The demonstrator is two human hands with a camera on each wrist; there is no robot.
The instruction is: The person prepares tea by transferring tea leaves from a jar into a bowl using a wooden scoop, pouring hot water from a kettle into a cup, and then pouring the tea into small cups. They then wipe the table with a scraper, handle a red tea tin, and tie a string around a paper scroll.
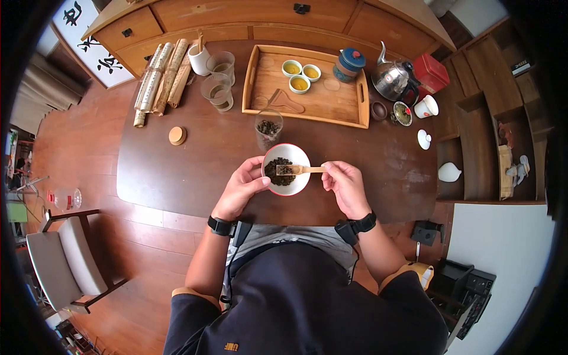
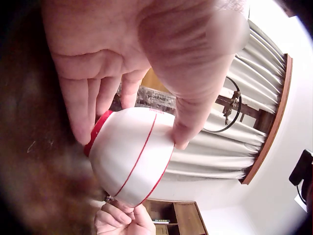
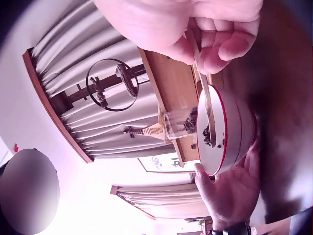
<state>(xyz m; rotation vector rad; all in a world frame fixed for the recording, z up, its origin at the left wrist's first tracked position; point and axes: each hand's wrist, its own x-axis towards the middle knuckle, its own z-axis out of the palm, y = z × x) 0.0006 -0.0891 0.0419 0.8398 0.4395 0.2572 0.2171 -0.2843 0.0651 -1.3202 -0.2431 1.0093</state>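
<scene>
My left hand [image 1: 241,184] holds a white bowl [image 1: 299,184] with a red rim, thumb on the rim and fingers at its red foot, as the left wrist view shows. Dark rolled tea leaves [image 1: 274,171] lie inside it. My right hand [image 1: 345,184] pinches the handle of a light wooden tea scoop [image 1: 312,170]. The scoop's tip reaches into the bowl among the leaves, with some leaves on it. Just beyond the bowl stands a clear glass [image 1: 269,141] containing more dark leaves; it also shows in the right wrist view.
Behind is a wooden tray [image 1: 247,89] with three filled cups [image 1: 300,84] and a blue-lidded jar [image 1: 350,64]. A steel kettle [image 1: 390,80] and a lidless gaiwan [image 1: 402,114] stand right. Glasses [image 1: 217,93], bamboo scrolls [image 1: 155,77] and a round wooden lid [image 1: 177,135] are at left.
</scene>
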